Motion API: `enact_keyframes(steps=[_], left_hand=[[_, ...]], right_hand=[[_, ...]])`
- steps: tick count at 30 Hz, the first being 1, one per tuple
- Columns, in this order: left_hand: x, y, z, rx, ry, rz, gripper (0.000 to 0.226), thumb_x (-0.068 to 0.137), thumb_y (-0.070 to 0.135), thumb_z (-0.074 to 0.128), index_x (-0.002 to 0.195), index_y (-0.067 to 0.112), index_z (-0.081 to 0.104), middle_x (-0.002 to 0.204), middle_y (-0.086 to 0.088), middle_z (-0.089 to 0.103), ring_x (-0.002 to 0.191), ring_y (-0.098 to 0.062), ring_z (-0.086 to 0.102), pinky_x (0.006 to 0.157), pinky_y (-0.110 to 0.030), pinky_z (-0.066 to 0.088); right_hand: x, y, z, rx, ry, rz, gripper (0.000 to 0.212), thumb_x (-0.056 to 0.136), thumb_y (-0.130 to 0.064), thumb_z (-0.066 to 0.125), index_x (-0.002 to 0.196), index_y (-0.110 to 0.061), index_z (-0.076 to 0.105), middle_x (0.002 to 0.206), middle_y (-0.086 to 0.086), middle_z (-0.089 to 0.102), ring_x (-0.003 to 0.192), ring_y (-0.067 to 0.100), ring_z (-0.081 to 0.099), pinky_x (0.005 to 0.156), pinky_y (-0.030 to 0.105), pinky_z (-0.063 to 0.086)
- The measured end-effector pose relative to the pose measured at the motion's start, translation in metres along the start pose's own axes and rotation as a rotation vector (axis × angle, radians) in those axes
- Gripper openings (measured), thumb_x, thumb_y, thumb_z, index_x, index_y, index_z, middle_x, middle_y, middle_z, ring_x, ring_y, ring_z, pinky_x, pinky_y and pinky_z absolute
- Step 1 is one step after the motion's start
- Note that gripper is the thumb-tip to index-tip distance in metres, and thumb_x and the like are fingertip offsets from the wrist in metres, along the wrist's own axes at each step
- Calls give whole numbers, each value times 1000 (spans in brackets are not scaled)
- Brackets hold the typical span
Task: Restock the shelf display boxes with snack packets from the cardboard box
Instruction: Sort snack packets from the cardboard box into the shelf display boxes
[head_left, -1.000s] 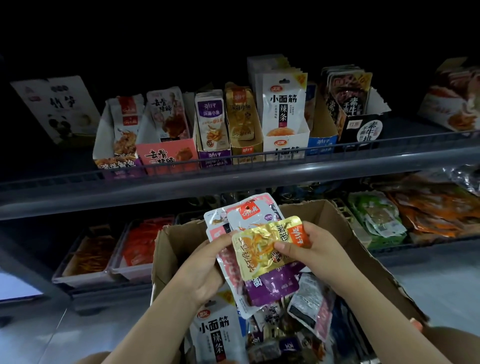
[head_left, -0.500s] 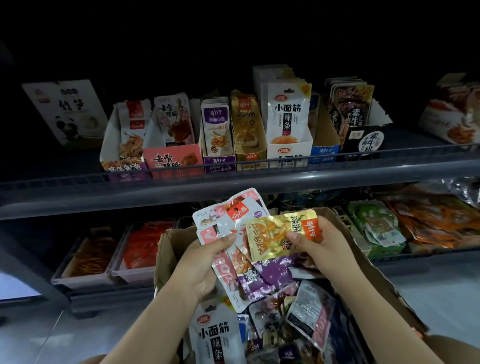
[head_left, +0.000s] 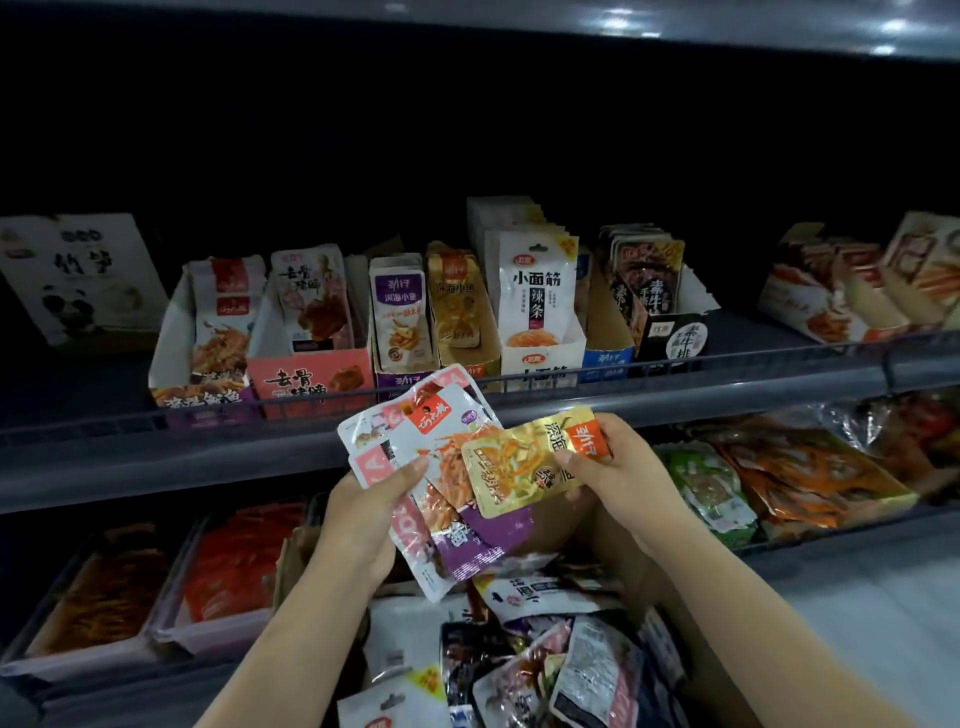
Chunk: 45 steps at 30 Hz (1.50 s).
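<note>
2 hands grip packets: left (head_left: 363, 512) a fanned stack (head_left: 441, 478), right (head_left: 610, 462) a gold "劲仔" packet (head_left: 524, 462).

Both forearms were bare, the left hand (head_left: 363, 512) and right hand (head_left: 613, 462) ungloved (no rings or watch showed).

Dark open room above the display boxes (head_left: 306, 374) — only the shelf's front rail (head_left: 675, 376) bars their fronts.

We read 小面筋 辣条 on the white packet (head_left: 537, 293), 深海小鱼 on the purple packet (head_left: 399, 312), 去骨 on the pink display box (head_left: 306, 376), 素牛排 on the black display box (head_left: 675, 335).
</note>
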<state>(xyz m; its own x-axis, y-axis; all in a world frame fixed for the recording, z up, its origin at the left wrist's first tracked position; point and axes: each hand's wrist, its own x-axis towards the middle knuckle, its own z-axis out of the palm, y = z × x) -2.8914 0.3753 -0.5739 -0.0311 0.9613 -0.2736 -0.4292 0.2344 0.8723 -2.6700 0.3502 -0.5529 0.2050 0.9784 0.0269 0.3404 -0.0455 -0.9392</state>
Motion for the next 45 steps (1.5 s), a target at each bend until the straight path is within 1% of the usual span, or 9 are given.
enact_keyframes(steps=[8, 11, 15, 19, 26, 30, 35, 39, 45], left_hand=[[7, 27, -6, -16, 154, 167, 21, 81, -3, 70, 97, 9, 66, 93, -9, 73, 85, -25, 70, 74, -36, 53], [10, 37, -12, -36, 214, 157, 23, 75, -1, 75, 92, 11, 66, 89, -9, 73, 85, -29, 71, 80, -43, 55], [14, 46, -17, -64, 202, 147, 23, 75, -1, 75, 93, 12, 68, 84, -6, 76, 84, -28, 72, 81, -44, 54], [16, 51, -23, -74, 171, 147, 25, 76, 0, 74, 95, 14, 68, 84, -6, 76, 80, -27, 73, 77, -43, 54], [19, 53, -33, -49, 135, 146, 33, 69, 4, 77, 99, 14, 68, 85, -6, 76, 84, -29, 73, 83, -49, 54], [20, 53, -35, -56, 144, 152, 32, 70, 2, 78, 98, 15, 69, 86, -5, 77, 87, -29, 72, 86, -49, 53], [22, 51, -35, -85, 119, 127, 29, 73, 1, 76, 99, 12, 69, 87, -9, 76, 79, -29, 74, 75, -43, 56], [25, 50, -32, -78, 104, 128, 26, 75, 0, 75, 99, 9, 69, 87, -10, 76, 79, -28, 74, 74, -43, 56], [30, 46, -25, -39, 123, 134, 26, 73, 2, 78, 96, 10, 69, 86, -7, 76, 83, -30, 73, 86, -52, 55]], right_hand=[[67, -81, -1, -185, 126, -217, 19, 92, -20, 61, 110, -22, 54, 100, -4, 65, 82, 15, 64, 76, 32, 55], [100, -119, 8, -311, 206, -388, 24, 94, -18, 58, 118, -18, 56, 100, -5, 62, 81, 9, 58, 62, 12, 42], [143, -152, 33, -619, 228, -424, 40, 94, -12, 55, 134, -12, 48, 114, 10, 63, 90, 24, 61, 66, 28, 48], [178, -151, 68, -1024, 116, -412, 28, 92, -2, 47, 118, -7, 56, 108, 15, 65, 93, 28, 63, 56, 28, 41], [223, -137, 90, -1277, 80, -424, 31, 92, -14, 47, 122, -16, 58, 112, 8, 65, 102, 26, 62, 77, 31, 47], [234, -138, 89, -1476, 135, -426, 36, 92, -13, 46, 128, -16, 53, 125, 12, 56, 118, 29, 47, 94, 34, 37], [241, -138, 97, -1377, 191, -439, 40, 99, -15, 44, 139, -13, 44, 135, 13, 48, 124, 29, 46, 103, 34, 40], [245, -136, 103, -1296, 139, -468, 43, 95, -5, 47, 136, -20, 48, 125, 12, 55, 106, 28, 59, 89, 36, 51], [243, -131, 99, -1327, 148, -503, 36, 96, -5, 48, 131, -13, 51, 119, 14, 59, 102, 27, 60, 74, 29, 45]])
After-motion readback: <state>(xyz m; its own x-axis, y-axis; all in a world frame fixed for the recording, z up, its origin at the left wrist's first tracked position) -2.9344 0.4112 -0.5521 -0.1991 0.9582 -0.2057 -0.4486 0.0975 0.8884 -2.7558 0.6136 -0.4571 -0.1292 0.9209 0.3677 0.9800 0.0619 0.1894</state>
